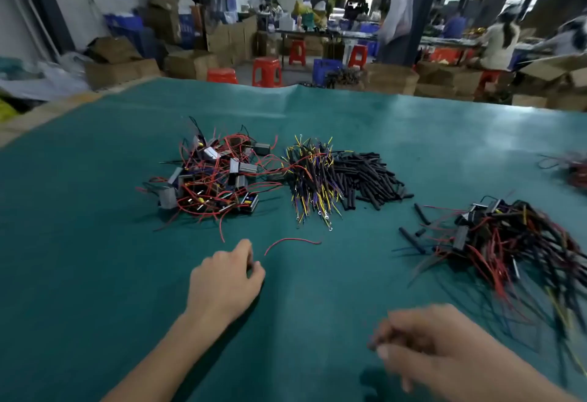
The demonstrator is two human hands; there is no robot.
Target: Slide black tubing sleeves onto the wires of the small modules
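Right hand: I see my right hand [444, 347] nearest, low over the surface, blurred; its fingers look loosely curled, and whether they hold anything I cannot tell
Left hand: my left hand [225, 281] lies further out on the surface, fingers curled in with thumb and forefinger close together; any hold there I cannot make out
Surface: green mat [95, 242] covering the whole surface, with a slight ridge at its far edge
Loose red wire: a single red wire [292, 241] lies just beyond my left hand, long axis running left to right, gently arched
Sleeved pile: to my right, modules with dark sleeved leads [508, 242], leads fanning toward me; a few stray sleeves [413, 239] lie just to their left
Unsleeved modules: heap of small modules with red wires [212, 179], left of centre, pointing every way
Coloured wires: bundle of yellow and purple wires [313, 179] in the middle, long axes mostly near to far
Black tubing sleeves: pile [368, 176] touching that bundle's right side, sleeves lying mostly parallel, slanting left to right
Room: beyond the surface, red stools [266, 71], cardboard boxes [120, 67], blue crates, and seated people at far benches
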